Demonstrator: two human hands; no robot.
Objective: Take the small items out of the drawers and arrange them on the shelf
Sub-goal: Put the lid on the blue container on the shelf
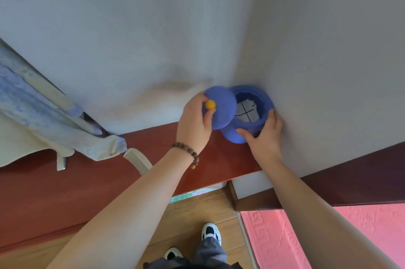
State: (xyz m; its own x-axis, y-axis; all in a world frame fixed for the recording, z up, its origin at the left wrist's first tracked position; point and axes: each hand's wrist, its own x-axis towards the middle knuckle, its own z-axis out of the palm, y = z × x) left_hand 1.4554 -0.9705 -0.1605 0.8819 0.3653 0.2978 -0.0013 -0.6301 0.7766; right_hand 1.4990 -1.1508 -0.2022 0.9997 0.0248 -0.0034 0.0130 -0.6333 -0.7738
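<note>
A blue jar stands in the wall corner on the red-brown shelf. Its mouth is uncovered and shows a pale lining with dark crossed lines inside. My right hand is wrapped around the jar's side, thumb in front and fingers behind. My left hand pinches the yellow knob of the round blue lid, which is tilted and held beside the jar's mouth on its left.
A white comb lies on the shelf to the left of my left forearm. A pale blue and cream cloth hangs over the shelf's left part. Below are the wooden floor, my shoes and a pink mat.
</note>
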